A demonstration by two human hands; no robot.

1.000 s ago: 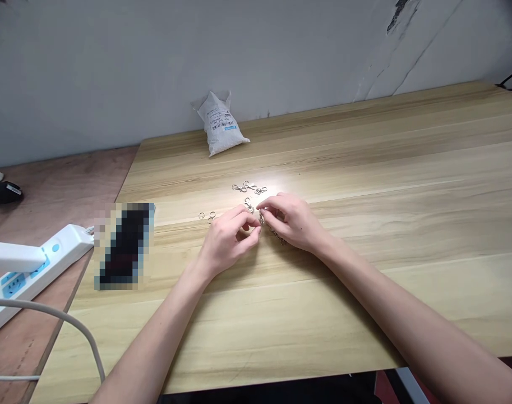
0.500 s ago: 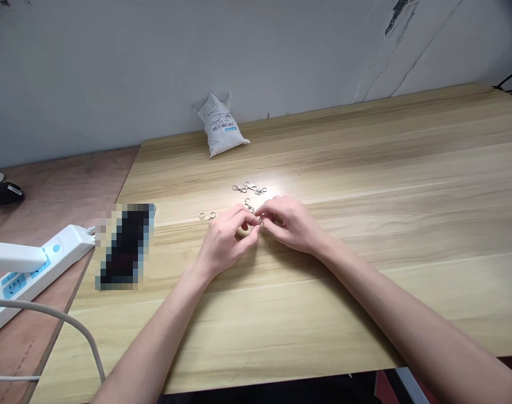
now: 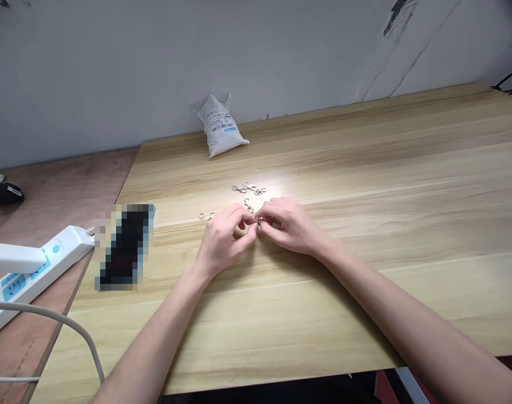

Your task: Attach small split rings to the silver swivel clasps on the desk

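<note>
My left hand (image 3: 225, 238) is closed in a pinch, and its thumb and forefinger meet the fingertips of my right hand (image 3: 293, 225). Between the two pinches a small silvery key ring (image 3: 258, 221) shows only in part; fingers cover most of it. Just beyond the fingertips lies a metal clasp with a ring (image 3: 248, 206). Farther back, several metal clasps with rings (image 3: 246, 188) form a loose cluster. Loose split rings (image 3: 202, 216) rest left of my left hand, one partly hidden behind it.
A white plastic parcel (image 3: 222, 129) stands by the wall on the wooden table (image 3: 365, 168). To the left lie a blurred-out phone-like object (image 3: 126, 247) and a white power strip (image 3: 62, 252) with a grey cable (image 3: 77, 324). The table's front edge runs below my forearms.
My fingertips have drawn slightly closer together and moved a little left, covering more of the metal piece. The things on the table stay where they were.
</note>
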